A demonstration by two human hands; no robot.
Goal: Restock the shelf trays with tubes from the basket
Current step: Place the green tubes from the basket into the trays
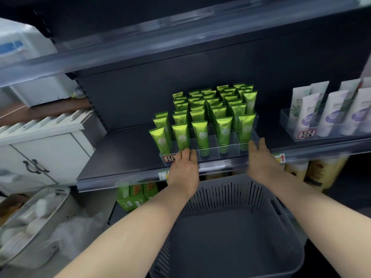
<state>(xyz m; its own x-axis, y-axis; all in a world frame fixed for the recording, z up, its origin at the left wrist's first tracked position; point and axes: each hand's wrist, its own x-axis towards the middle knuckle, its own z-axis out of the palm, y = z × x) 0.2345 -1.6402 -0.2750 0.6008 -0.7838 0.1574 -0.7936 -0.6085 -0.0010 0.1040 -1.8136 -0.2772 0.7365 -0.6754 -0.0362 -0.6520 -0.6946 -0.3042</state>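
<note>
A white cabinet point(43, 149) with dark handles is seen at the far left. Nearer, a pale bin point(30, 223) filled with white items is placed on the floor. Green boxes point(133, 195) and amber bottles point(319, 171) are stored low down.
</note>
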